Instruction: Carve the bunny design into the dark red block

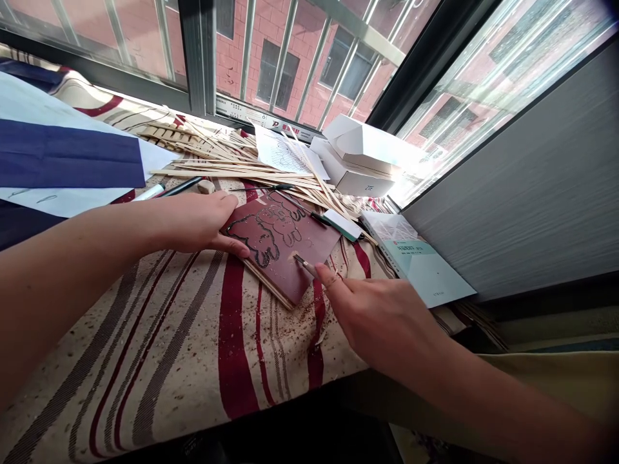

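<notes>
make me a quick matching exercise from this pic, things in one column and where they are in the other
Things
1 left hand
2 right hand
3 box
4 booklet

Places and states
a pale teal and white, by the grey panel
b holding a carving tool
c resting on the red block
d white, by the window

Pairs: 1-c, 2-b, 3-d, 4-a

the left arm (62, 290) enters at 9 o'clock and the right arm (507, 399) at 4 o'clock, both bare and slim, smooth from wrist to frame edge. the right hand (387, 316) has fingers (325, 276) with short, trimmed nails. at 4 o'clock, a pale olive cloth (546, 380) lies under the right arm; whether it is worn, i cannot tell.
</notes>
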Demonstrator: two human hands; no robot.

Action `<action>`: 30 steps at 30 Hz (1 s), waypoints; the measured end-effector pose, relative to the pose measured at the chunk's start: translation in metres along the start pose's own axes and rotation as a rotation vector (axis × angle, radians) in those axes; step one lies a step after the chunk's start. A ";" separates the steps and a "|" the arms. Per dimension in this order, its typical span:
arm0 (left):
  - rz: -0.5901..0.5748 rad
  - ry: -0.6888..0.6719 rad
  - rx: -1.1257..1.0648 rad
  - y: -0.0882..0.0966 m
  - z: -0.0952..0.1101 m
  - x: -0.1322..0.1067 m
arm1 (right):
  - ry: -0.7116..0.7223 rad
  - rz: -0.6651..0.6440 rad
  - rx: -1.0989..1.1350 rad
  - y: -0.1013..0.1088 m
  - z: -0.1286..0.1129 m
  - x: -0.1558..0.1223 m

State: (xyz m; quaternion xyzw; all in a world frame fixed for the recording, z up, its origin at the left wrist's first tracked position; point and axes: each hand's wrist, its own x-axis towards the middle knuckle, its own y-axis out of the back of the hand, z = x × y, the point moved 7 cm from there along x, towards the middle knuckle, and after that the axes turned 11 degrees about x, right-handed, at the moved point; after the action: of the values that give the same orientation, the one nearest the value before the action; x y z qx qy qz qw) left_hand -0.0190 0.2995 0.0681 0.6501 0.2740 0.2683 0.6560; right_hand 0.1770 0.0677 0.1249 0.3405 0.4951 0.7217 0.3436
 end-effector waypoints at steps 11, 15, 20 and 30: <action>-0.096 0.051 -0.022 0.001 0.004 -0.001 | 0.113 -0.080 -0.049 0.013 0.011 0.011; -0.098 0.046 -0.017 0.000 0.004 -0.001 | 0.149 -0.085 -0.077 0.018 0.005 0.014; -0.100 0.019 0.037 0.003 0.008 -0.001 | 0.213 -0.057 -0.152 0.020 -0.017 0.012; 0.030 -0.087 0.098 0.004 0.010 0.002 | 0.109 0.124 -0.171 0.005 -0.040 0.006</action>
State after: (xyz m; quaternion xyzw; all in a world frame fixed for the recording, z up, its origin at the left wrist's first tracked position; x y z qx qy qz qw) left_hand -0.0104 0.2934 0.0725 0.6966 0.2483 0.2356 0.6305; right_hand 0.1395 0.0521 0.1193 0.3002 0.4274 0.7988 0.2986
